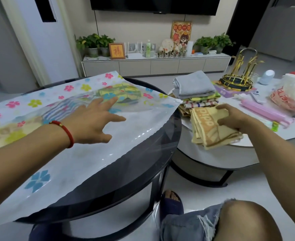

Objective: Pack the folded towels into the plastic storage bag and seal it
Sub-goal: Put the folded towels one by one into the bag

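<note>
A clear plastic storage bag (134, 136) printed with coloured flowers lies flat across the dark round glass table (143, 174). Towels show through it, among them a yellow-green one (125, 92) and a striped one. My left hand (92, 121), with a red bracelet at the wrist, rests open on top of the bag with fingers spread. My right hand (237, 120) grips a folded yellow-and-tan towel (211, 129) over the white table on the right. Behind it stands a stack of folded towels (195, 94) with a grey one on top.
The white low table (213, 153) also carries a gold rack (239, 75), a pink roll (263, 110), a plastic shopping bag (289, 98) and a small white device. A TV cabinet with plants stands at the back. My knee and a slippered foot are below.
</note>
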Tool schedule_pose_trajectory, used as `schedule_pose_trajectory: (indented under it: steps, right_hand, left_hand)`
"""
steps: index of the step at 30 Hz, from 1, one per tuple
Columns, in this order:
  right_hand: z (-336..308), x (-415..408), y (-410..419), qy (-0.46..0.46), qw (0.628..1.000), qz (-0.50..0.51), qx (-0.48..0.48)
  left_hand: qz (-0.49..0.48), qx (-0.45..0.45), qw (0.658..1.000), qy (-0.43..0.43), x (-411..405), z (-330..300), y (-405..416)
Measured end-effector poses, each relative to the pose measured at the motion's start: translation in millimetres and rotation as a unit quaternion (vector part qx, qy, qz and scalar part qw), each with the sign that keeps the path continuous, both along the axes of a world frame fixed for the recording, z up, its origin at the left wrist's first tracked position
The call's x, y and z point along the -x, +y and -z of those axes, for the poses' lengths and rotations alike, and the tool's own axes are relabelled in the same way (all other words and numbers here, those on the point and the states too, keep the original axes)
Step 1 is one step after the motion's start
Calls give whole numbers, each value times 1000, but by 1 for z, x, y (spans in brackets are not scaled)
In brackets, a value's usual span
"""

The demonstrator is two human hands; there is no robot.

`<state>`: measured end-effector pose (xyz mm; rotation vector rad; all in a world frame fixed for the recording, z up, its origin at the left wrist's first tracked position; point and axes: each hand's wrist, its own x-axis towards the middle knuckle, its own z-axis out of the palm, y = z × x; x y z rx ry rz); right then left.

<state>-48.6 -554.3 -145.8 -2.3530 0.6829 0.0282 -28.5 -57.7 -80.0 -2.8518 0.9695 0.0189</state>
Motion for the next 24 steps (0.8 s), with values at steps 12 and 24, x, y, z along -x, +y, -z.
schedule_pose_trajectory:
  steps: [12,24]
  right_hand:
    - [-82,68,129,35,902,-248,-351]
    - [-57,-12,408,7,819,-326,-472]
  left_hand:
    - [-134,-21,990,38,55,12,88]
    - [-67,-4,996,53,40,-103,125]
